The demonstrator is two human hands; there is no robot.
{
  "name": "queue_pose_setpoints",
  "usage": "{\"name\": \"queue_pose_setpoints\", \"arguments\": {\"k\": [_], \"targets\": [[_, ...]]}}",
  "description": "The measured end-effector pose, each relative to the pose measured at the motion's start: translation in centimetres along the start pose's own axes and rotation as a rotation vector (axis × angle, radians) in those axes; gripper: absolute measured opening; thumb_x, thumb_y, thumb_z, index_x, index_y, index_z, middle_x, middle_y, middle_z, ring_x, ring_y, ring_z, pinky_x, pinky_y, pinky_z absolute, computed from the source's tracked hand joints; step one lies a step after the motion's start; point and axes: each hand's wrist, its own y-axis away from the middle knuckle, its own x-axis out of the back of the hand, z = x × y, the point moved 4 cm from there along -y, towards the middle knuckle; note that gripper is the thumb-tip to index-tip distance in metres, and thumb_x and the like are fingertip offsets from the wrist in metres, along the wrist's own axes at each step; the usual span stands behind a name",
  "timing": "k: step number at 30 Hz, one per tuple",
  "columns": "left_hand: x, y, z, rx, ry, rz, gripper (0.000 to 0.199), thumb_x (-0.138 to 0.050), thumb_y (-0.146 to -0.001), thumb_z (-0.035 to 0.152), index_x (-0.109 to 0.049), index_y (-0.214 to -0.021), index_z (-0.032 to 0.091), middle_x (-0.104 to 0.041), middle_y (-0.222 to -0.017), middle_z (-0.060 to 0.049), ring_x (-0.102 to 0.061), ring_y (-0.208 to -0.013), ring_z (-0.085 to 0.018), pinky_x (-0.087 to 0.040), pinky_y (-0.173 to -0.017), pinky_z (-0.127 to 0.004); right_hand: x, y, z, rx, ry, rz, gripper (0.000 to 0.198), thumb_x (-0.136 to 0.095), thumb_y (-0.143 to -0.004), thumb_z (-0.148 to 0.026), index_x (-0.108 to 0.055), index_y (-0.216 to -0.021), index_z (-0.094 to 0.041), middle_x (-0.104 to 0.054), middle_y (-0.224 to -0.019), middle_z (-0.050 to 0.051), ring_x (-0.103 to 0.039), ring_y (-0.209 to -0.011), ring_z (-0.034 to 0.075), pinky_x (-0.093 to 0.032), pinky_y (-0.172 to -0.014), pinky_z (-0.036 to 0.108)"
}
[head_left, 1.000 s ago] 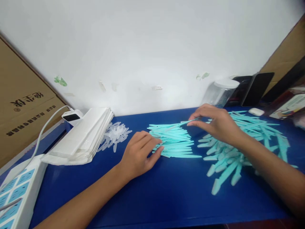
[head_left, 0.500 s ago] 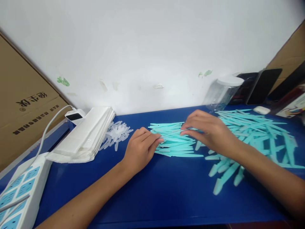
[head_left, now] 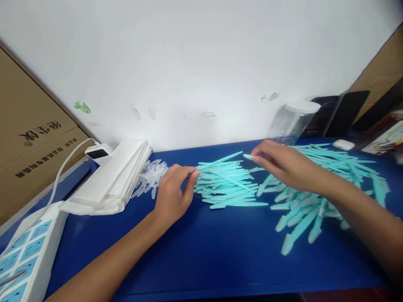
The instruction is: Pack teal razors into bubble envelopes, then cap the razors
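Observation:
My left hand (head_left: 174, 191) pinches one end of a turquoise eyebrow razor (head_left: 222, 160) between thumb and forefinger. The razor slants up to the right over a neat pile of similar razors (head_left: 228, 186) lying crosswise on the blue table. To the right, my right hand (head_left: 280, 163) is closed on another turquoise razor (head_left: 247, 157); only its pale tip sticks out past the fingers. Under and beside my right forearm spreads a larger loose heap of razors (head_left: 296, 209), partly hidden by the arm. Small translucent white plastic pieces (head_left: 153, 176) lie just behind my left hand.
Flat white packets (head_left: 107, 176) are stacked on the left, near a white power strip (head_left: 37, 243) and a small white device (head_left: 99, 153) with a cable. A cardboard box (head_left: 34, 134) stands far left. At the back right are a clear jar (head_left: 291, 123) and a dark phone (head_left: 348, 113).
My hands have moved apart, the left one leftward and the right one slightly up and right. The razor at my left fingers now tilts up clear of my right hand.

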Motion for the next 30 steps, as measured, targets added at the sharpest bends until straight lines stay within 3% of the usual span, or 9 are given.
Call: {"name": "queue_pose_setpoints", "arguments": {"k": [3,6,9,13,17,23,27,30], "targets": [[-0.3,0.4,0.6,0.040,0.092,-0.114,0.028,-0.046,-0.115,0.031,-0.060,-0.093,0.022,-0.065,-0.080,-0.002,-0.059,-0.072,-0.018,-0.047,-0.070,-0.033,-1.6,0.4,-1.0,-0.043,-0.078,-0.128,0.036,-0.041,-0.112,-0.056,-0.060,-0.112,-0.026,-0.070,-0.083,0.004,-0.061,-0.067,0.022,-0.044,-0.062,0.034],[-1.0,1.0,1.9,-0.021,0.239,-0.302,0.035,-0.035,-0.116,0.034,-0.053,-0.088,0.023,-0.061,-0.078,-0.002,-0.057,-0.068,-0.017,-0.045,-0.067,-0.032,-3.5,0.6,-2.0,-0.033,-0.096,-0.247,0.037,-0.054,-0.107,-0.062,-0.060,-0.114,-0.026,-0.069,-0.076,0.002,-0.060,-0.061,0.022,-0.037,-0.056,0.032],[-1.7,1.7,3.4,-0.123,0.314,-0.500,0.033,-0.034,-0.117,0.035,-0.056,-0.097,0.023,-0.067,-0.082,-0.003,-0.063,-0.071,-0.018,-0.048,-0.068,-0.031,-4.7,0.5,-2.2,-0.053,-0.041,-0.333,0.038,-0.065,-0.100,-0.063,-0.065,-0.101,-0.025,-0.062,-0.065,-0.001,-0.055,-0.053,0.020,-0.032,-0.053,0.031],[-2.5,2.8,4.1,-0.171,0.266,-0.700,0.029,-0.035,-0.117,0.035,-0.061,-0.115,0.023,-0.073,-0.084,-0.002,-0.070,-0.069,-0.018,-0.051,-0.066,-0.029,-4.2,0.2,-1.9,-0.072,-0.051,-0.320,0.034,-0.064,-0.103,-0.056,-0.068,-0.093,-0.023,-0.059,-0.061,-0.002,-0.050,-0.050,0.017,-0.032,-0.053,0.029],[-2.6,3.0,3.5,-0.183,0.186,-0.692,0.031,-0.035,-0.117,0.034,-0.063,-0.118,0.022,-0.077,-0.086,-0.004,-0.074,-0.072,-0.019,-0.053,-0.067,-0.029,-3.3,0.3,-1.8,-0.074,-0.109,-0.317,0.039,-0.064,-0.102,-0.061,-0.072,-0.094,-0.023,-0.057,-0.058,-0.003,-0.047,-0.048,0.015,-0.030,-0.052,0.029],[-2.3,2.7,3.0,-0.244,0.117,-0.612,0.027,-0.037,-0.116,0.030,-0.063,-0.114,0.021,-0.072,-0.079,-0.002,-0.068,-0.064,-0.018,-0.049,-0.061,-0.029,-3.8,0.6,-1.9,-0.043,-0.164,-0.416,0.032,-0.072,-0.099,-0.058,-0.074,-0.100,-0.026,-0.070,-0.077,-0.001,-0.056,-0.061,0.016,-0.037,-0.058,0.028],[-2.0,2.4,3.1,-0.262,0.100,-0.559,0.026,-0.036,-0.116,0.028,-0.060,-0.107,0.020,-0.071,-0.082,-0.002,-0.067,-0.065,-0.016,-0.046,-0.059,-0.029,-3.7,0.6,-1.8,-0.087,-0.103,-0.377,0.054,-0.075,-0.093,-0.067,-0.069,-0.128,-0.027,-0.053,-0.061,-0.006,-0.044,-0.052,0.016,-0.028,-0.052,0.027],[-1.9,2.2,2.9,-0.253,0.096,-0.536,0.024,-0.037,-0.116,0.027,-0.059,-0.111,0.020,-0.078,-0.101,-0.006,-0.074,-0.077,-0.016,-0.050,-0.064,-0.027,-3.7,0.6,-1.8,-0.106,-0.075,-0.387,0.061,-0.074,-0.092,-0.070,-0.070,-0.131,-0.024,-0.060,-0.066,-0.003,-0.051,-0.054,0.017,-0.031,-0.053,0.027]]}}
